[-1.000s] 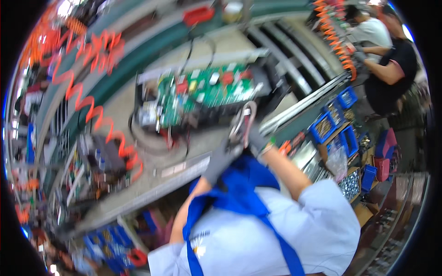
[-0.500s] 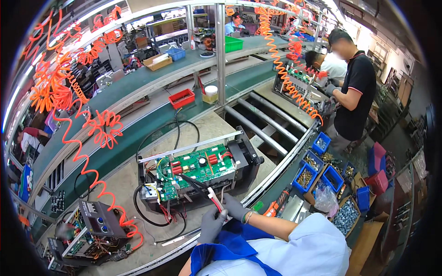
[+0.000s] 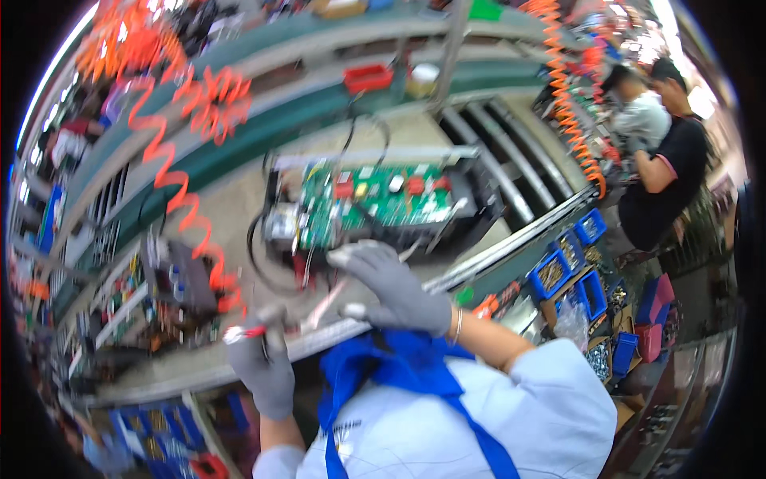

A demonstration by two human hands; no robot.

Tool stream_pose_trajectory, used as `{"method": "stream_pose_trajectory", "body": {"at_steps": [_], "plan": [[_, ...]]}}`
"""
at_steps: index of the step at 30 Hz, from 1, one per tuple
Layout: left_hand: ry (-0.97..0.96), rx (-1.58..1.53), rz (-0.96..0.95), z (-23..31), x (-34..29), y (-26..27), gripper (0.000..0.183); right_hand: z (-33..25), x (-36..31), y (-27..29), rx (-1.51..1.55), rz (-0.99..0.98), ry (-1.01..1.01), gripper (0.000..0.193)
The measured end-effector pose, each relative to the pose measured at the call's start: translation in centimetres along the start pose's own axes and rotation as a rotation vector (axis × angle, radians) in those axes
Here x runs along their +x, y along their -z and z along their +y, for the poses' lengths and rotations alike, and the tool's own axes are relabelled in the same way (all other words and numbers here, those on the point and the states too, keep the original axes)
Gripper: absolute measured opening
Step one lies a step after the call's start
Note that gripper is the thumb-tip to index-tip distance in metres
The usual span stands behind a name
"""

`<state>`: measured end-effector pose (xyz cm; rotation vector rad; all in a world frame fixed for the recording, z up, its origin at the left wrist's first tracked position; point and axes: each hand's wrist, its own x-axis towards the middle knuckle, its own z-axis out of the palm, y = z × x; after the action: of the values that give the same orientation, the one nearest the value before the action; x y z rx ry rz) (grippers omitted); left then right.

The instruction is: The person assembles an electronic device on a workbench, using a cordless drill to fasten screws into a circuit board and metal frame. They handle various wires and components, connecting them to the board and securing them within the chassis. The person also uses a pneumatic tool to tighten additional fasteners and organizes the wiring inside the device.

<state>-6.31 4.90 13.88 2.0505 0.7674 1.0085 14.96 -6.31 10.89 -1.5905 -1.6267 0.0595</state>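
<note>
My left hand [image 3: 267, 363], in a grey glove, is closed around a small red-and-white piece [image 3: 244, 334] at the front edge of the bench. Motion blur hides its kind. My right hand [image 3: 395, 289], gloved too, hovers at the near side of an opened electrical unit [image 3: 471, 199], with thumb and fingers apart and nothing visible between them. The unit's green circuit board [image 3: 391, 209] faces up and carries red and white components. Between my hands a pale pinkish strip [image 3: 323, 305] shows, smeared. Red wires [image 3: 302, 270] hang at the unit's near left.
Another opened unit [image 3: 171, 275] stands at the left beneath a coiled orange hose [image 3: 187, 207]. Metal rollers [image 3: 511, 160] lie beyond the bench on the right. Blue bins [image 3: 590, 294] of small hardware sit at right. Two people work at the far right, one in a black shirt [image 3: 674, 180].
My hands have moved apart; the left went left and down with the red-and-white piece, the right opened near the unit. The view has tilted down and shifted left.
</note>
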Motion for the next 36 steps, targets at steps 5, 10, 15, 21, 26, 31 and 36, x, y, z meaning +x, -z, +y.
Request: {"method": "stream_pose_trajectory", "body": {"at_steps": [5, 10, 15, 21, 26, 31, 36], "plan": [[0.119, -0.412, 0.332, 3.4, 0.3, 1.5, 0.028, -4.8, 2.0, -3.2, 0.209, -0.322, 0.122, 0.042], [0.168, -0.364, 0.341, 1.6, 1.2, 2.1, 0.041, -4.9, 2.7, -3.3, 0.448, -0.255, -0.048, 0.026], [0.094, -0.308, -0.032, -1.2, 1.7, -0.8, 0.023, -5.4, 4.5, -2.6, 0.832, -0.551, -0.487, 0.026], [0.313, -0.506, -0.228, -4.0, 2.6, -2.0, 0.033, -1.4, 5.2, -1.6, 0.724, -0.421, -0.648, 0.022], [0.539, -0.969, -0.209, -8.4, 2.6, -5.3, 0.034, 0.3, 6.7, -1.9, 0.389, -0.471, -0.385, 0.021], [0.541, -1.017, -0.179, -9.6, 2.5, -7.8, 0.034, 1.0, 8.2, -1.5, -0.101, -0.474, -0.089, 0.019], [0.609, -1.16, -0.121, -11.6, 1.9, -10.8, 0.035, 2.6, 10.5, -1.6, -0.235, -0.688, -0.056, 0.017]]}}
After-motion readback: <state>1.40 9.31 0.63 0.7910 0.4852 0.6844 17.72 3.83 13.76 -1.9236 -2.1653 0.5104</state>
